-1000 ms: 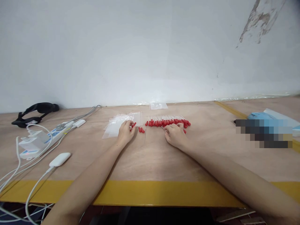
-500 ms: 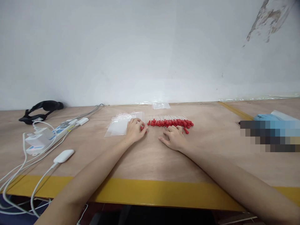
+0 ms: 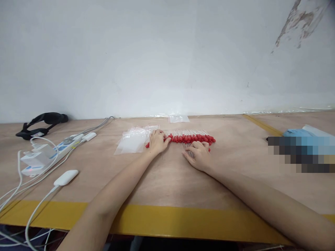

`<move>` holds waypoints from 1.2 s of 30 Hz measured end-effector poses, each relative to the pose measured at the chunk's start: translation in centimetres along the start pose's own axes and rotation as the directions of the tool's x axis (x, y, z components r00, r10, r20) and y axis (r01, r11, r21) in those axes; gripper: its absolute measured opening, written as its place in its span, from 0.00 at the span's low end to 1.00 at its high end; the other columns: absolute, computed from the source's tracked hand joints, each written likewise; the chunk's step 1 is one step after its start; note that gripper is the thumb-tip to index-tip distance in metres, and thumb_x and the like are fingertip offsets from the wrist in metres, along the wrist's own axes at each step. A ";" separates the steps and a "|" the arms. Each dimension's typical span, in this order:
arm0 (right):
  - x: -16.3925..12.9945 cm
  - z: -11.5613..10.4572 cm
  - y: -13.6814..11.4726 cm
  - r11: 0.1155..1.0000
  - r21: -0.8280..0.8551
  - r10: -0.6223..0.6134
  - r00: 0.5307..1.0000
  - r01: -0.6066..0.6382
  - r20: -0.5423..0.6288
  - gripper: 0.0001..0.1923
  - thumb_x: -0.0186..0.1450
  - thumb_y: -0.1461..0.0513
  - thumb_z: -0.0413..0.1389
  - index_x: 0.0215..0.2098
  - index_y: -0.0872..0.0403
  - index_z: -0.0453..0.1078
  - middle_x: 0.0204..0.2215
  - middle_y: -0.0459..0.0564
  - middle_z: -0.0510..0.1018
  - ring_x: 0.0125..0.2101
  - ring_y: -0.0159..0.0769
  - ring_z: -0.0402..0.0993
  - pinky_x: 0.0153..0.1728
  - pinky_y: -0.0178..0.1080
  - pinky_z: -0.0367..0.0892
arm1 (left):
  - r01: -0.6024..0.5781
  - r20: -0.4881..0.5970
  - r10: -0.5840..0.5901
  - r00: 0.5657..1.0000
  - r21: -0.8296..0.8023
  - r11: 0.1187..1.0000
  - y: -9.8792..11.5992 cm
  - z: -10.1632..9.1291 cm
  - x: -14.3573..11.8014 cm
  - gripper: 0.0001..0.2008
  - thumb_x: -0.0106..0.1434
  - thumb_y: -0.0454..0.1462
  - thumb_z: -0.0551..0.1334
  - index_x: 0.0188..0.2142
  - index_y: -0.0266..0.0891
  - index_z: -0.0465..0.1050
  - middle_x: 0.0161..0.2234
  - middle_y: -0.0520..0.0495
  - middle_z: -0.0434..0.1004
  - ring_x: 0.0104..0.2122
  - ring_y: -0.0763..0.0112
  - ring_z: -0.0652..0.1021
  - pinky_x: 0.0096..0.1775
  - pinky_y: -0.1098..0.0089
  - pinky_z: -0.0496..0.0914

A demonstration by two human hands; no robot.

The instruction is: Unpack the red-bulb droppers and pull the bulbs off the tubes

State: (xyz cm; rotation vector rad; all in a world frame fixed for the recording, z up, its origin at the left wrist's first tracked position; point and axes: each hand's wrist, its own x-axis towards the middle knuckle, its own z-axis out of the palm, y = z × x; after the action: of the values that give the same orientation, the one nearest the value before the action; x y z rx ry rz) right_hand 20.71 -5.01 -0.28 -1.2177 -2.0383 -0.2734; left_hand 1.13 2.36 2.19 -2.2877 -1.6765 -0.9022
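Your left hand (image 3: 157, 142) lies at the left end of the row of red-tipped sticks (image 3: 187, 138), mid-frame on the desk (image 3: 162, 190); its fingers are half curled, and you cannot tell whether that grip has hold of anything. Your right hand (image 3: 199, 155) bends along the row's lower right edge, its grip loosely curled, its hold hidden. Clear bags (image 3: 132, 140) lie left of centre; a power strip (image 3: 61, 149) sits at the frame's left.
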 end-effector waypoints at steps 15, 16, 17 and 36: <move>-0.1 -1.2 0.5 0.985 -0.117 -0.139 0.986 0.128 -0.090 0.23 0.62 0.54 0.49 0.54 0.52 0.59 0.51 0.54 0.65 0.50 0.42 0.58 0.49 0.45 0.46 | -0.341 -0.049 0.341 0.939 -0.271 0.900 -0.8 -3.4 -6.0 0.06 0.60 0.39 0.56 0.34 0.40 0.68 0.39 0.48 0.69 0.41 0.66 0.68 0.45 0.63 0.61; -0.2 -1.2 0.5 0.980 -0.120 -0.166 0.984 0.157 -0.062 0.22 0.62 0.54 0.48 0.53 0.52 0.60 0.50 0.53 0.67 0.50 0.41 0.58 0.50 0.46 0.44 | -0.358 -0.046 0.359 0.932 -0.278 0.891 -0.7 -3.5 -6.1 0.06 0.60 0.39 0.56 0.35 0.40 0.68 0.39 0.48 0.69 0.41 0.66 0.68 0.45 0.63 0.61; -0.3 -1.1 0.5 0.977 -0.114 -0.183 0.982 0.177 -0.039 0.21 0.63 0.54 0.48 0.52 0.51 0.61 0.48 0.52 0.69 0.50 0.41 0.59 0.50 0.47 0.42 | -0.370 -0.046 0.372 0.927 -0.282 0.885 -0.6 -3.5 -6.1 0.06 0.60 0.39 0.56 0.35 0.40 0.68 0.39 0.48 0.70 0.41 0.67 0.68 0.45 0.63 0.61; -0.3 0.0 -0.5 0.972 0.108 -0.216 0.974 0.208 0.064 0.12 0.64 0.60 0.47 0.31 0.52 0.72 0.20 0.44 0.71 0.30 0.31 0.62 0.42 0.43 0.44 | -0.513 0.021 0.520 0.854 -0.139 0.847 1.3 -1.9 -6.0 0.11 0.64 0.39 0.51 0.34 0.38 0.69 0.29 0.48 0.71 0.32 0.68 0.68 0.37 0.65 0.59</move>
State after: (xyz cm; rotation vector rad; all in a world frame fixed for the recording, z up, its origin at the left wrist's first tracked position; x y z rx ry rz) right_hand 20.36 -5.48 -0.44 -0.9622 -2.2231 -0.2253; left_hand 0.43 -3.87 0.64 -2.6708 -0.9380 -0.8356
